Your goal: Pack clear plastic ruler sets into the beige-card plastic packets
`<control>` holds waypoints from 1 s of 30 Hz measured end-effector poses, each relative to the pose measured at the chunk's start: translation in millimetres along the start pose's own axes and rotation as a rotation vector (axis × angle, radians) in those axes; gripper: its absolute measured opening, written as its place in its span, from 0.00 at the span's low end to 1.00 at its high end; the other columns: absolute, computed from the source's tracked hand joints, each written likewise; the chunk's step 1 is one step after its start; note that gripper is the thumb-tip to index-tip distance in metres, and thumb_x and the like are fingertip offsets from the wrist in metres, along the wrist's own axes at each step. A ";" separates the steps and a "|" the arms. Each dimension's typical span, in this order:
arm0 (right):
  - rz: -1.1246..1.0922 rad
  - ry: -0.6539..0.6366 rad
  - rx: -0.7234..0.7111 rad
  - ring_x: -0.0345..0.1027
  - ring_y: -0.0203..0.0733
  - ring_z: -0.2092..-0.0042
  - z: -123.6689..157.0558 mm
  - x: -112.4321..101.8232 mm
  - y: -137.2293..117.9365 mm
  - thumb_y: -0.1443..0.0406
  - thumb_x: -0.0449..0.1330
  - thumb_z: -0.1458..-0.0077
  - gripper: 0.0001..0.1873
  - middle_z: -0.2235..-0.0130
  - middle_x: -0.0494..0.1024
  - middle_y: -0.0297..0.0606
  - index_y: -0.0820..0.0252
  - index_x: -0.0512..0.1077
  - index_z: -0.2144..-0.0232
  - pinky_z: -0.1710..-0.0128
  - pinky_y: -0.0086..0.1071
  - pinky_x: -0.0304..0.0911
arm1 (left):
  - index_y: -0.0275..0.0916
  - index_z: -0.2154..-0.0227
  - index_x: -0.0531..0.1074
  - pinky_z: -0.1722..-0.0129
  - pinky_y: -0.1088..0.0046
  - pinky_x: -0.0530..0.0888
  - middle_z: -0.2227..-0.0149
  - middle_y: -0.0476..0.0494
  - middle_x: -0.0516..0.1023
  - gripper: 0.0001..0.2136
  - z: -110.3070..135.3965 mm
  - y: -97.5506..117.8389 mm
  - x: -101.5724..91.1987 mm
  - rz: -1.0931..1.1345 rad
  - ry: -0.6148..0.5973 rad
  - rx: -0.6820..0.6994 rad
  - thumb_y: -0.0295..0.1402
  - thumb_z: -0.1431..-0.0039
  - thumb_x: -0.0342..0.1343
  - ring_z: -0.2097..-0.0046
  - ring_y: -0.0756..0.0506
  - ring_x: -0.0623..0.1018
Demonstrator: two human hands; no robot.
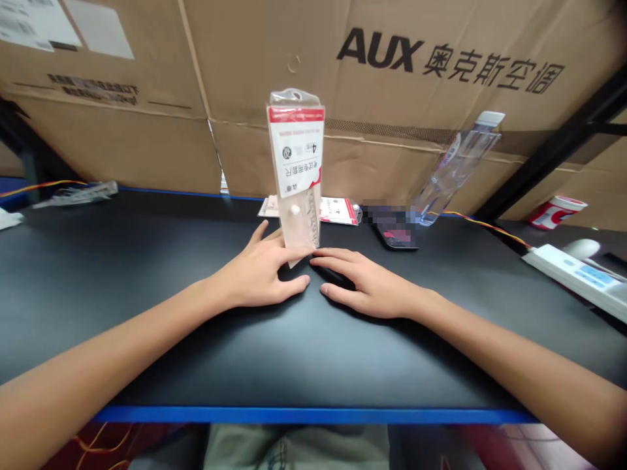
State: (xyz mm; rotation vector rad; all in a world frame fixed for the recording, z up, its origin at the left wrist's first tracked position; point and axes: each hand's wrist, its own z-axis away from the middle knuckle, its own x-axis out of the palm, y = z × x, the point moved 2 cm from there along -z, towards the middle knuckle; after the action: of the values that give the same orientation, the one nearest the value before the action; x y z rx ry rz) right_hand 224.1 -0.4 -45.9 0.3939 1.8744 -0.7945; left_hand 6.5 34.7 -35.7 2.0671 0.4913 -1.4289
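Observation:
A clear plastic ruler-set packet (300, 153) with a red-and-white card stands nearly upright on the black table, its print upside down and its hang hole at the top. My left hand (259, 271) is open at its foot. The index finger crosses in front of the packet's lower edge, other fingers spread to its left and partly behind, and the thumb points right. Palm down, my right hand (377, 284) is open, its stretched fingertips at the packet's lower right corner; whether they touch it I cannot tell.
More red-and-white packets (339, 211) lie behind. Farther right are a phone (399, 234), a tilted clear bottle (455, 173), a red-and-white tub (556, 213) and a power strip (578, 271). A large cardboard box (255, 59) walls off the back; the table's blue edge (313, 414) is in front.

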 end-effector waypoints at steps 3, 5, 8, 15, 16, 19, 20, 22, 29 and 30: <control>-0.003 0.002 -0.015 0.60 0.49 0.35 -0.9 -0.6 -1.2 0.58 0.55 0.35 0.26 0.35 0.65 0.45 0.58 0.65 0.38 0.35 0.44 0.58 | 0.47 0.39 0.69 0.31 0.45 0.37 0.36 0.44 0.68 0.26 0.3 2.4 1.2 0.001 -0.010 0.017 0.46 0.41 0.55 0.33 0.35 0.61; -0.010 0.008 -0.028 0.60 0.49 0.35 -2.0 -1.0 -2.4 0.59 0.55 0.35 0.26 0.35 0.65 0.45 0.59 0.65 0.38 0.35 0.44 0.58 | 0.46 0.38 0.68 0.32 0.43 0.36 0.35 0.43 0.67 0.28 0.7 4.3 2.3 0.008 -0.025 0.033 0.47 0.41 0.56 0.32 0.34 0.59; -0.027 0.018 -0.039 0.61 0.49 0.36 -2.4 -0.5 -2.3 0.59 0.55 0.35 0.25 0.36 0.66 0.45 0.57 0.65 0.38 0.36 0.44 0.59 | 0.44 0.37 0.65 0.32 0.41 0.37 0.32 0.42 0.62 0.31 1.5 6.3 3.8 0.022 -0.058 0.037 0.47 0.42 0.56 0.30 0.32 0.55; -0.105 0.002 0.010 0.66 0.51 0.39 3.5 4.7 11.9 0.57 0.57 0.36 0.28 0.39 0.71 0.40 0.52 0.62 0.36 0.37 0.46 0.61 | 0.47 0.34 0.60 0.32 0.43 0.43 0.28 0.43 0.51 0.32 2.6 4.0 6.8 0.112 -0.155 -0.014 0.48 0.40 0.55 0.28 0.32 0.50; -0.104 -0.007 0.015 0.65 0.51 0.38 3.4 4.9 11.9 0.57 0.56 0.36 0.27 0.39 0.71 0.41 0.52 0.62 0.36 0.37 0.47 0.60 | 0.47 0.33 0.59 0.31 0.46 0.46 0.28 0.42 0.51 0.33 2.2 2.8 7.1 0.139 -0.151 -0.032 0.48 0.41 0.56 0.29 0.33 0.51; -0.051 -0.015 0.022 0.58 0.52 0.34 1.3 3.7 7.0 0.57 0.55 0.35 0.27 0.35 0.65 0.44 0.54 0.63 0.37 0.34 0.48 0.56 | 0.44 0.33 0.58 0.33 0.53 0.55 0.29 0.39 0.54 0.37 0.7 -2.1 7.7 0.225 -0.099 -0.119 0.49 0.44 0.58 0.31 0.33 0.58; -0.034 -0.020 0.021 0.57 0.52 0.34 0.6 3.1 4.8 0.57 0.55 0.35 0.26 0.34 0.64 0.45 0.55 0.64 0.37 0.34 0.48 0.56 | 0.43 0.33 0.58 0.33 0.54 0.57 0.30 0.39 0.55 0.38 0.3 -3.6 7.8 0.253 -0.073 -0.151 0.49 0.45 0.59 0.32 0.33 0.59; -0.014 -0.024 0.022 0.57 0.52 0.34 -0.3 2.1 1.7 0.56 0.54 0.35 0.26 0.34 0.64 0.47 0.56 0.64 0.37 0.35 0.48 0.57 | 0.41 0.33 0.58 0.34 0.57 0.60 0.31 0.38 0.59 0.40 -0.5 -6.0 7.7 0.301 -0.016 -0.195 0.49 0.46 0.60 0.33 0.34 0.63; -0.001 -0.035 0.050 0.56 0.52 0.33 1.2 1.6 2.3 0.56 0.54 0.35 0.28 0.33 0.60 0.46 0.56 0.61 0.36 0.35 0.48 0.56 | 0.42 0.50 0.77 0.44 0.67 0.70 0.48 0.46 0.80 0.18 -1.3 -10.3 2.1 0.344 0.247 -0.318 0.40 0.42 0.58 0.47 0.40 0.77; -0.002 -0.037 0.058 0.56 0.52 0.33 1.2 1.4 2.3 0.56 0.54 0.35 0.29 0.33 0.60 0.47 0.57 0.60 0.35 0.35 0.48 0.56 | 0.43 0.53 0.79 0.46 0.68 0.70 0.51 0.47 0.82 0.15 -1.4 -10.0 0.3 0.344 0.266 -0.314 0.39 0.43 0.58 0.49 0.40 0.79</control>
State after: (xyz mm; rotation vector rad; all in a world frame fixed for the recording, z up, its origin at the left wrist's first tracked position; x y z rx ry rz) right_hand 225.7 0.4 -48.3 0.4113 1.8208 -0.8539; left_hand 1.6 43.2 -38.0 1.9736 0.4095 -0.8272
